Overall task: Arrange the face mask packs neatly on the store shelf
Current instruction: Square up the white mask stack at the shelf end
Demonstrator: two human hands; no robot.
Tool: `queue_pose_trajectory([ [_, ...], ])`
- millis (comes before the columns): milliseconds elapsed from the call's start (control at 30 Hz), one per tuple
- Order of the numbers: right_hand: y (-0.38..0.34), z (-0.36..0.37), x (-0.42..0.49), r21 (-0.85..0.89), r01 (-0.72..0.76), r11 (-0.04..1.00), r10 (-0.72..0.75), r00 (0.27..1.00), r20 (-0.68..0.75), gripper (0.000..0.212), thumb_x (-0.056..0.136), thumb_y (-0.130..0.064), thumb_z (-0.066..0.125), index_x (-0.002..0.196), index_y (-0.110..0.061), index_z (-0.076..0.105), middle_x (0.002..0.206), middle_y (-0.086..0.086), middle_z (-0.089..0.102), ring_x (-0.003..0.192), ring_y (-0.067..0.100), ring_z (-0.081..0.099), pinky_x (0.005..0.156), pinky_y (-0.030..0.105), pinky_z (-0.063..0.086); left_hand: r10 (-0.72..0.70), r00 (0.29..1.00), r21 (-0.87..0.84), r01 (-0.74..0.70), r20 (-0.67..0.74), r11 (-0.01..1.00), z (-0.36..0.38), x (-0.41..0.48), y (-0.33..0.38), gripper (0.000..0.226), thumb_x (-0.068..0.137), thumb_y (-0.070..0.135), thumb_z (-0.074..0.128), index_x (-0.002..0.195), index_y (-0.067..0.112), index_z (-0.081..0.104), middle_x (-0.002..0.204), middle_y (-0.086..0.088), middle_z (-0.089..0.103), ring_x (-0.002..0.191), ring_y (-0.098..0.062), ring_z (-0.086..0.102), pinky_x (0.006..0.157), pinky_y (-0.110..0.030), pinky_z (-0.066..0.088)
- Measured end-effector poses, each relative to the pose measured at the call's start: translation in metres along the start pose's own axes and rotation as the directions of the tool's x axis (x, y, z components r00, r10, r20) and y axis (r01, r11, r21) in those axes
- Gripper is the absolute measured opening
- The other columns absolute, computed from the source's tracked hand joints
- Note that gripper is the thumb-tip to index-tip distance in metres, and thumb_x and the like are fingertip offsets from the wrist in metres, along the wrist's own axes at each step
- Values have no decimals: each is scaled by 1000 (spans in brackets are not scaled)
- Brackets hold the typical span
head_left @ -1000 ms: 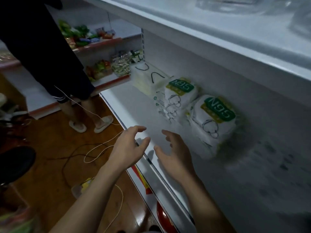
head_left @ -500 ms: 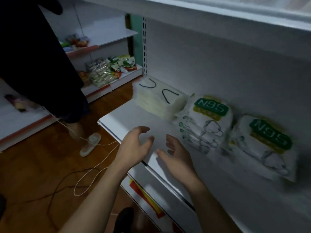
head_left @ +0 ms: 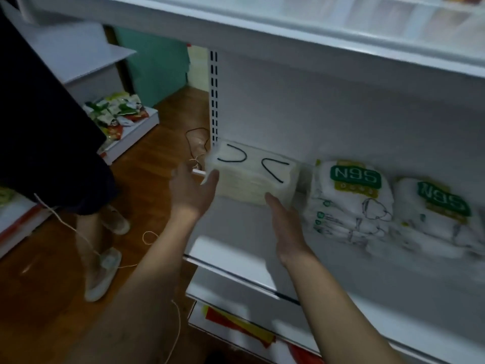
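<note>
White store shelf (head_left: 231, 248) fills most of the view, w/ its back panel (head_left: 341, 114) behind & an upper shelf (head_left: 262, 24) overhead. At far L stands a second person (head_left: 39, 114) in dark clothes & pale shoes on the wood floor (head_left: 52, 298). On the shelf, 3 mask packs sit in a row against the back. The far N95 pack (head_left: 441, 214) is at the R, the near N95 pack (head_left: 349, 200) just beside it, both leaning back, green labels up. The clear mask pack (head_left: 252, 177) w/ black ear loops lies flat at the shelf's L end, by the slotted upright. L hand (head_left: 191, 193) is at that pack's L side, fingers straight & spread, thumb against its corner. R hand (head_left: 286, 224) reaches to its front R corner, fingers straight & together, tips at the pack; actual contact is blurred, can't confirm. Neither hand grips anything. Snack packets (head_left: 115, 114) lie on a low shelf beyond; a thin white cable (head_left: 78, 237) trails over the floor.
</note>
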State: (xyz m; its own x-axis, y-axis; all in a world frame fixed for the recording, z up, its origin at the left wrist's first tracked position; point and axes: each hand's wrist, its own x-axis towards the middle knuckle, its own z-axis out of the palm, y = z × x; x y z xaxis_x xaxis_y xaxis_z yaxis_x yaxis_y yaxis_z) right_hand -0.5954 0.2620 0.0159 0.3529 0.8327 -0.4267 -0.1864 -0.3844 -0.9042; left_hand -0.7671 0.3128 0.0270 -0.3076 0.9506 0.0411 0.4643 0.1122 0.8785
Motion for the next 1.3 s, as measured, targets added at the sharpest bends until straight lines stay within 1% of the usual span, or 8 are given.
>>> queue_pose_trajectory([
  [133,-8,16,15,102,-36,994,52,986,-158,92,81,-48,71,152,-19,22,152,-3,32,134,17,38,98,26,31,-159,940,-160,215,303,963,-1,49,-4,100,69,68,70,130,-8,47,135,-37,44,124,-53,45,99,-63,41],
  [233,-15,23,27,138,-27,990,60,969,-239,92,79,-48,73,151,-16,26,151,0,34,134,19,39,102,28,33,-260,852,-140,357,455,924,1,69,3,66,77,59,68,126,16,56,136,-27,49,124,-45,49,86,-51,49],
  [400,-28,22,48,173,-77,982,127,947,-295,95,73,-52,76,148,-10,34,146,2,43,128,23,45,109,36,36,-400,674,-88,567,621,819,4,103,4,104,46,60,84,134,20,45,130,-15,54,113,-38,55,93,-57,48],
  [567,-36,24,65,142,-169,975,197,957,-214,89,65,-49,82,138,-8,48,130,6,55,111,25,55,95,38,48,-429,587,43,557,687,830,11,126,14,78,64,52,82,128,19,51,121,-15,59,105,-39,60,89,-63,48],
  [733,-45,22,76,31,-261,965,263,956,-127,49,70,-33,80,110,-9,66,106,11,66,89,28,64,78,40,56,-473,550,154,526,689,836,18,129,17,74,65,42,87,123,13,49,109,-13,59,94,-34,61,80,-51,55],
  [967,-58,18,67,-106,-327,939,321,944,-72,30,81,-25,69,104,-13,53,89,6,51,72,21,49,65,30,43,-447,523,167,497,726,852,21,136,3,70,63,34,87,121,9,58,110,-13,66,94,-31,65,75,-38,55],
  [1100,-53,17,62,-139,-273,952,272,962,-28,21,89,-18,63,107,-13,52,91,4,44,70,17,41,61,25,37,-338,533,62,469,776,881,20,140,-4,95,37,31,96,124,12,62,116,-16,69,104,-36,67,92,-50,53],
  [1300,-15,11,55,-76,-85,993,79,994,-80,39,66,-7,82,102,-4,68,102,14,70,83,24,64,72,32,54,30,527,-166,213,849,963,0,118,-13,65,59,13,83,119,1,61,114,-20,69,108,-38,65,92,-51,53],
])
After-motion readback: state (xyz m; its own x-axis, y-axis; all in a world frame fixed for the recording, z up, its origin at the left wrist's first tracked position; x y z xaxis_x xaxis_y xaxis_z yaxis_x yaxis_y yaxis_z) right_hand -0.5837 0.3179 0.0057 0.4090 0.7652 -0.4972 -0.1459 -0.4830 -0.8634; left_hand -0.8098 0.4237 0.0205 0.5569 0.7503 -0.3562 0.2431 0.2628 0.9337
